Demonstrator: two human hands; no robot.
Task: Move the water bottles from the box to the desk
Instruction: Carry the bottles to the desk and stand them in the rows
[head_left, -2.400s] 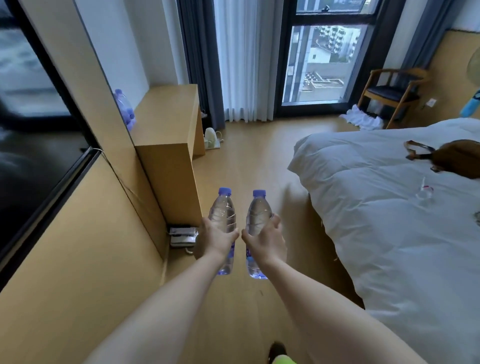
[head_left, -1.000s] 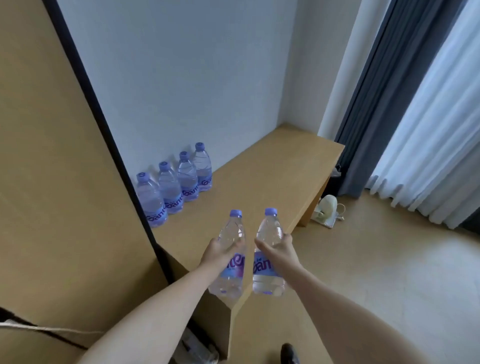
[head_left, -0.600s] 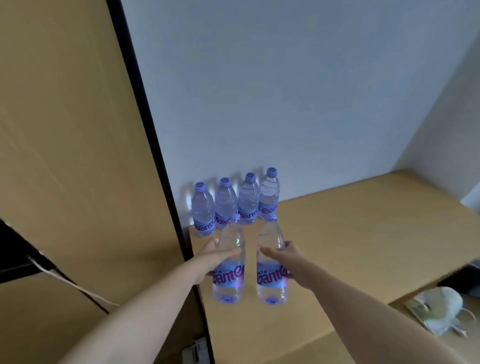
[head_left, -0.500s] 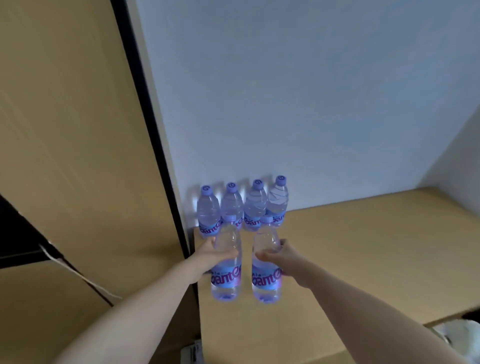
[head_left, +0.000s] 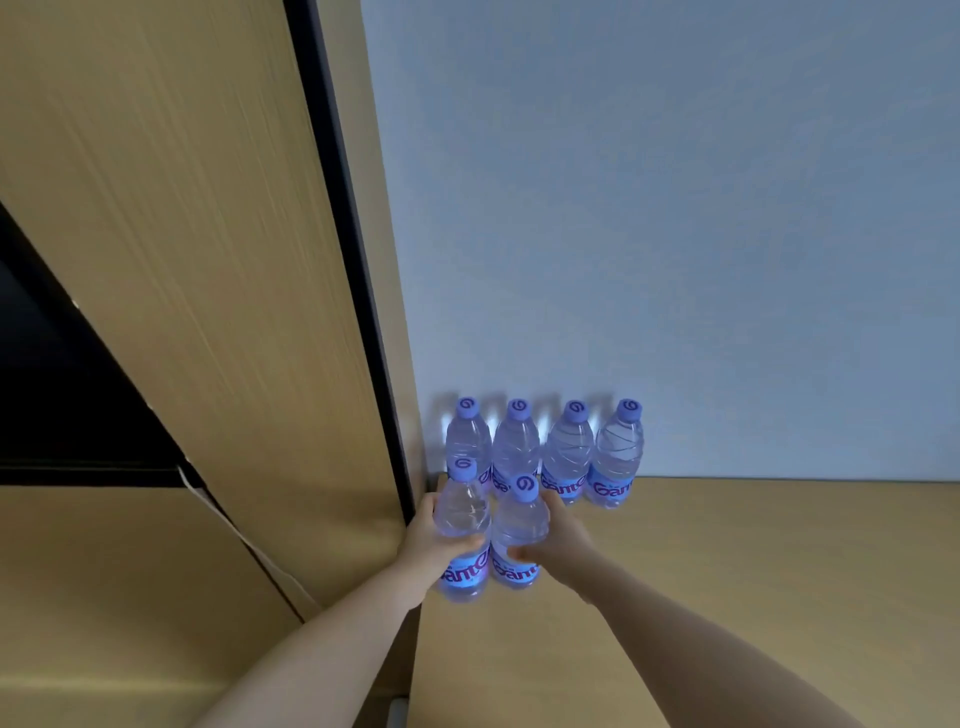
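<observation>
A: What is each hand doing?
B: The left hand (head_left: 427, 540) grips the left bottle (head_left: 464, 530); the right hand (head_left: 563, 535) grips the right bottle (head_left: 519, 535), both upright on the bench (head_left: 727, 597).
A: Behind them?
B: Four bottles (head_left: 543, 457) lined against the wall (head_left: 649, 234).

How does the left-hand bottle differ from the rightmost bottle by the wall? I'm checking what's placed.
The left-hand bottle is gripped by the left hand in the front row; the rightmost bottle stands free against the wall. Both are upright on the desk, with purple caps.
</observation>
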